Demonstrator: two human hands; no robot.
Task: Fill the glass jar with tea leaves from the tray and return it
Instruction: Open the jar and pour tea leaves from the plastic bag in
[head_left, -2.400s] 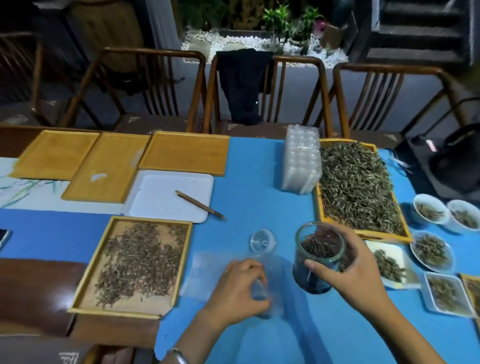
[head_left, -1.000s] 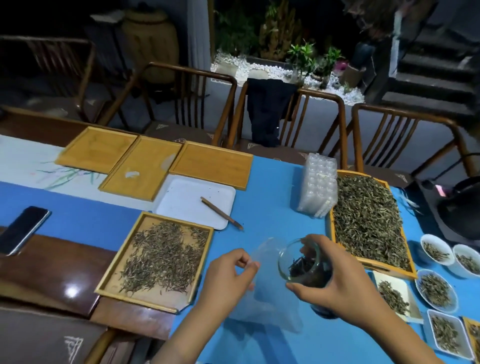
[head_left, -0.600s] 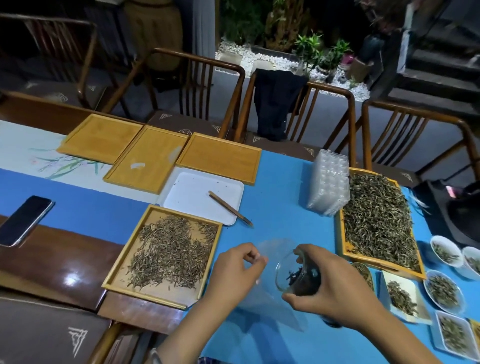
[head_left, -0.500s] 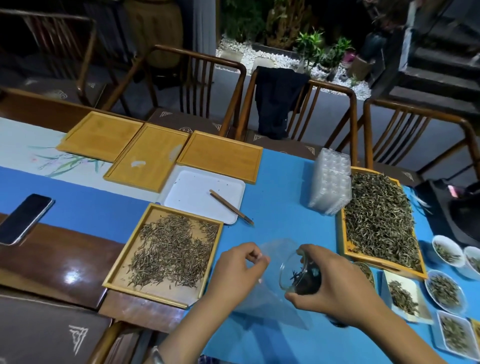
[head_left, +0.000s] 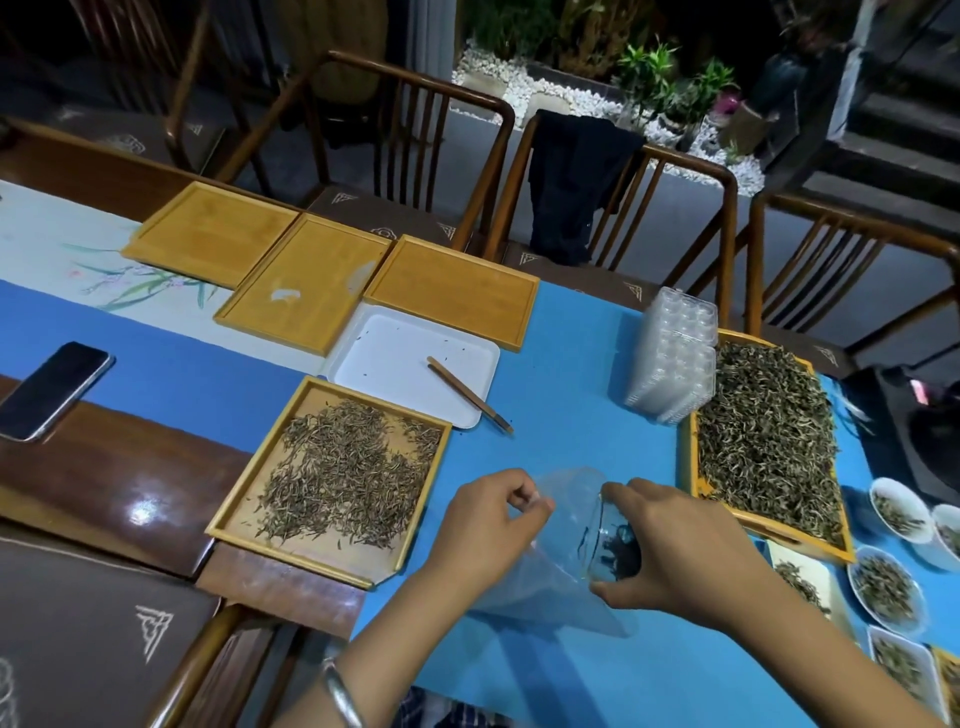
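Observation:
My right hand (head_left: 680, 556) grips the glass jar (head_left: 605, 545), which is tipped on its side with its mouth toward a clear plastic bag (head_left: 545, 582). Dark tea leaves lie inside the jar. My left hand (head_left: 488, 525) pinches the bag's upper edge and holds its mouth up beside the jar. Right of my hands, a wooden tray (head_left: 698, 486) is heaped with tea leaves. Another wooden tray (head_left: 228, 514) with a thinner layer of leaves sits to the left.
A white tray (head_left: 395, 358) with a brown stick (head_left: 467, 392) lies behind my hands. Three bare wooden trays (head_left: 452, 291) line the far side. A stack of clear plastic containers (head_left: 670, 358), small dishes of leaves (head_left: 883, 592), a phone (head_left: 49, 389) and chairs surround the blue table cover.
The jar went from upright on the table to lifted and tipped sideways toward the bag. My left hand raised the bag's edge. The camera view swung to the left.

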